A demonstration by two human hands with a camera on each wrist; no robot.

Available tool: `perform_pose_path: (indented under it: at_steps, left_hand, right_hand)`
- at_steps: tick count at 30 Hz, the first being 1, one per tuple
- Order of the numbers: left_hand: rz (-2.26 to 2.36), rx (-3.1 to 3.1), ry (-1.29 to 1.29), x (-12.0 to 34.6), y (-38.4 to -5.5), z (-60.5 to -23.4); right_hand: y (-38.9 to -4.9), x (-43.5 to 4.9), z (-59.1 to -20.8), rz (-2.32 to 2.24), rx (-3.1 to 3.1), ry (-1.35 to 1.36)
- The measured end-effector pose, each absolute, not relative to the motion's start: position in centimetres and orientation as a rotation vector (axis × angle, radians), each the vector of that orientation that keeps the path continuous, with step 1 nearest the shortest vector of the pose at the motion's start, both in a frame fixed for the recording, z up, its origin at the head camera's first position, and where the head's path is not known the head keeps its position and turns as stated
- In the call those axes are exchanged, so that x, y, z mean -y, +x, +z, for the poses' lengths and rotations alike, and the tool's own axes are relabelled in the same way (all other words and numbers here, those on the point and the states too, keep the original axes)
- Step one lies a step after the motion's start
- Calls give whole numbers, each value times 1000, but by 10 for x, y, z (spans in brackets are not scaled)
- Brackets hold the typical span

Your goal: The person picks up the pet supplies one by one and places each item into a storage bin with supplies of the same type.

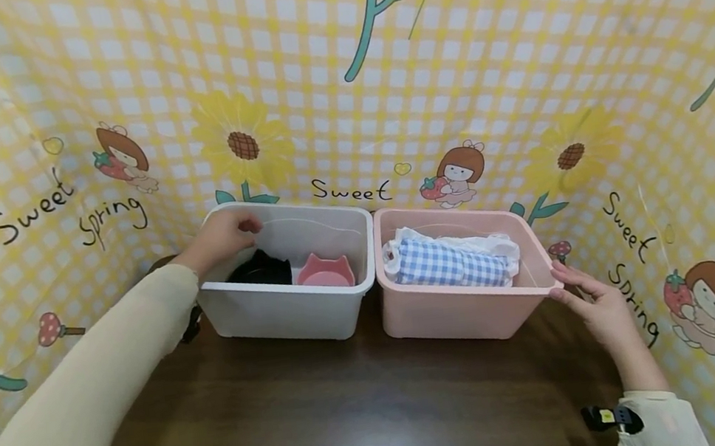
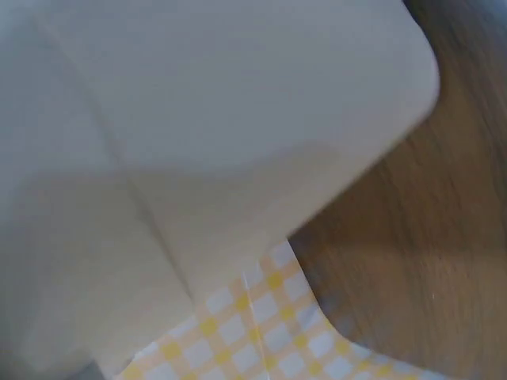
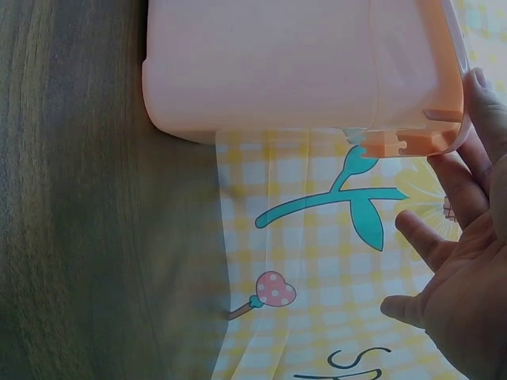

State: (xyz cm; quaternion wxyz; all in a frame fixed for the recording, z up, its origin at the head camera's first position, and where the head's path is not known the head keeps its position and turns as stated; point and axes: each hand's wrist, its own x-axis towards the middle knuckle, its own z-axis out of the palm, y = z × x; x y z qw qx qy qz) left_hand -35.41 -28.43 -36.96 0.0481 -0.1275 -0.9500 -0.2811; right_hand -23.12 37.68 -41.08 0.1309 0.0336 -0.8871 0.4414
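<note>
My left hand (image 1: 225, 235) reaches in over the left end of a grey-white storage bin (image 1: 282, 314), fingers loosely curled, with nothing visible in them. Below it inside that bin lie a black cat-eared bowl (image 1: 261, 270) and a pink cat-eared bowl (image 1: 325, 271). At the other side, my right hand (image 1: 598, 305) pinches the front right corner of a pink bin's (image 1: 456, 315) rim between thumb and fingers. The right wrist view shows the other fingers spread below the rim. A blue-and-white checked cloth bundle (image 1: 456, 259) lies in the pink bin.
Both bins stand side by side on a dark wooden table (image 1: 354, 417), close against a yellow checked cloth backdrop (image 1: 346, 128). The backdrop also folds round the left and right sides. Something dark (image 1: 191, 325) shows beside the grey-white bin's left end, under the sleeve.
</note>
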Motion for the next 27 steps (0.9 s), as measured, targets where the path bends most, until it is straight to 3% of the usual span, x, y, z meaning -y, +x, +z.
perform_pose_path:
  at_steps: [6, 27]
  left_hand:
    - [-997, 2865, -442, 285, -347, -361]
    - [-1176, 2693, -405, 300, -278, -333]
  right_hand:
    - [-230, -377, -414, 1276, 2558, 135]
    - [-225, -373, -415, 983, 2484, 192]
